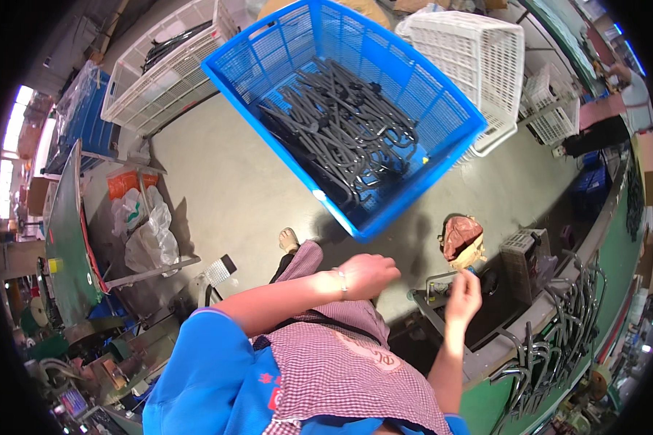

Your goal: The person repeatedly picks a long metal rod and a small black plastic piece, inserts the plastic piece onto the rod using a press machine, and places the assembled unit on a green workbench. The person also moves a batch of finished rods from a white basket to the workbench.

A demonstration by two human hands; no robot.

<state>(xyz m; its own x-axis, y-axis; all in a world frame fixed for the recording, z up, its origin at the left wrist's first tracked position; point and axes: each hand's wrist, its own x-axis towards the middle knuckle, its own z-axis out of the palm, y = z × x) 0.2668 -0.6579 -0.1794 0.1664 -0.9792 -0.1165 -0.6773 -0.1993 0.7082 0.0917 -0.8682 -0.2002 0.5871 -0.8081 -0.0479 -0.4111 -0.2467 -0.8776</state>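
the left hand (367,277) and right hand (463,299) are apart, any grip unclear; dark bent rods (341,119) lie in the blue crate (424,182) ahead; more rods (555,348) on the bench (615,272) rightward.

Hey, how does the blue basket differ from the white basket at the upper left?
The blue basket looks larger here; the white basket looks smaller and farther back. The blue basket holds tangled dark bent tubes; the white basket's dark contents are unclear. Both have openwork sides.
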